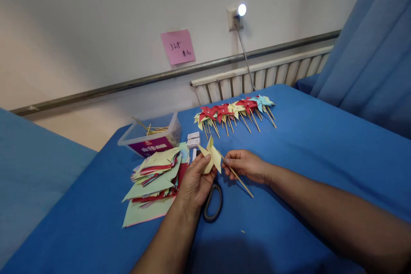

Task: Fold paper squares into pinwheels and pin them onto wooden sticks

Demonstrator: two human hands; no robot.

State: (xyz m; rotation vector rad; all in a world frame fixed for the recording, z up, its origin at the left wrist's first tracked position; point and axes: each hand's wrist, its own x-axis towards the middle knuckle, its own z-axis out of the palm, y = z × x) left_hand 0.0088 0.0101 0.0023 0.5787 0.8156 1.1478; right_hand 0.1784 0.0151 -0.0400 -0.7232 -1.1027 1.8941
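Note:
My left hand [199, 182] is closed on a pale yellow paper pinwheel [212, 156], its thumb pressed on the folded blades. In my right hand [245, 166] is a thin wooden stick [241, 183], pinched near its upper end. That end meets the pinwheel's edge; whether the two are joined I cannot tell. Below my left hand lie scissors, with one dark handle loop [213, 205] showing and the rest hidden. To the left rises a pile of coloured paper [157, 180] in green, yellow and red.
Finished pinwheels [236, 110] on sticks lie in a row at the back of the blue-covered table [305, 150]. A clear plastic box [150, 132] of sticks stands behind the paper. Small white boxes [193, 140] sit beside it. A blue curtain [375, 51] hangs at right.

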